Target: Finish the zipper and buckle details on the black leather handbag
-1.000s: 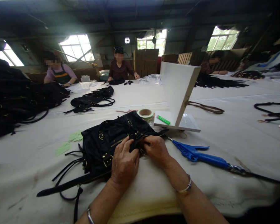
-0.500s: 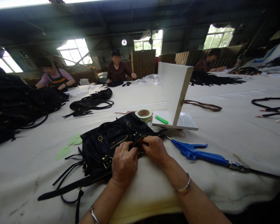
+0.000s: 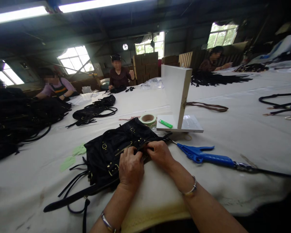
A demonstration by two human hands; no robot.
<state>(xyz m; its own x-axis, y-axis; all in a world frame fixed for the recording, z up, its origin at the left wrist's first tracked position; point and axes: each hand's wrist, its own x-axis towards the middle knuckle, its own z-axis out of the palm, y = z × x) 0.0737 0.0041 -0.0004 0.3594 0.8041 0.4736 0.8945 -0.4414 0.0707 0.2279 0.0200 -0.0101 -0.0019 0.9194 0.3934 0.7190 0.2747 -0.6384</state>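
Observation:
A black handbag (image 3: 106, 139) with brass-coloured buckles and a zip lies flat in front of me, its straps and tassels trailing to the left. My left hand (image 3: 131, 165) presses on the bag's near side, fingers curled and closed on its edge. Close beside it, my right hand (image 3: 160, 155) pinches the same edge near the bag's right corner. Between the fingertips the exact part gripped is hidden. A blue air gun (image 3: 203, 155) on a hose lies just right of my right hand, its nozzle pointing at the bag.
Behind the bag stand a roll of pale green tape (image 3: 147, 119) and an upright white board (image 3: 176, 94) with a green lighter (image 3: 165, 123) on its base. Black bags (image 3: 21, 119) are piled at left. Co-workers (image 3: 120, 76) sit across the table. Brown straps (image 3: 208, 106) lie behind the board.
The view has tilted and shifted slightly. Both my hands stay at the bag's near edge with little movement. The co-worker opposite has raised a hand.

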